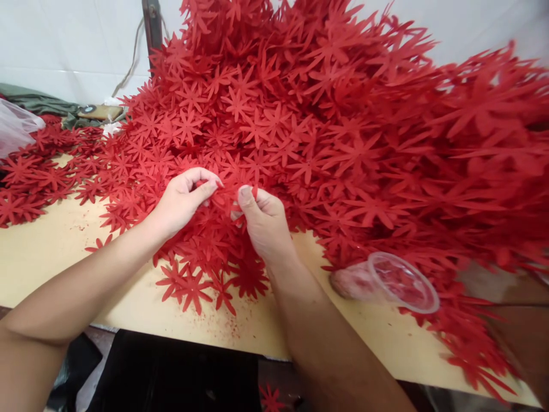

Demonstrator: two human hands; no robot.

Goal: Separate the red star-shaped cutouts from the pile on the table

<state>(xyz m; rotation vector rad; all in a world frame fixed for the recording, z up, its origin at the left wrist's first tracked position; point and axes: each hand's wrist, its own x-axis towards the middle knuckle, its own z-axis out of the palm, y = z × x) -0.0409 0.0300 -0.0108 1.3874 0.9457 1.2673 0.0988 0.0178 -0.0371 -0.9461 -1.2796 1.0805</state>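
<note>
A red flower-shaped cutout [227, 197] with narrow petals is pinched between my two hands, in front of a big heap of the same kind. My left hand [189, 194] has thumb and forefinger closed on its left side. On the other side, my right hand [263, 217] grips it with the thumb on top and the fingers curled under. Its outline blends into the red cutouts behind, so its edges are hard to make out. Below my hands, several loose red cutouts [191, 286] lie on the pale tabletop [137, 297].
The tall heap of red cutouts [300, 114] fills the back and right. A clear plastic cup [403, 283] lies on its side at the right. At the far left are a translucent plastic bag [17, 126] and a phone-like object [99, 111]. A dark post [152, 28] stands behind.
</note>
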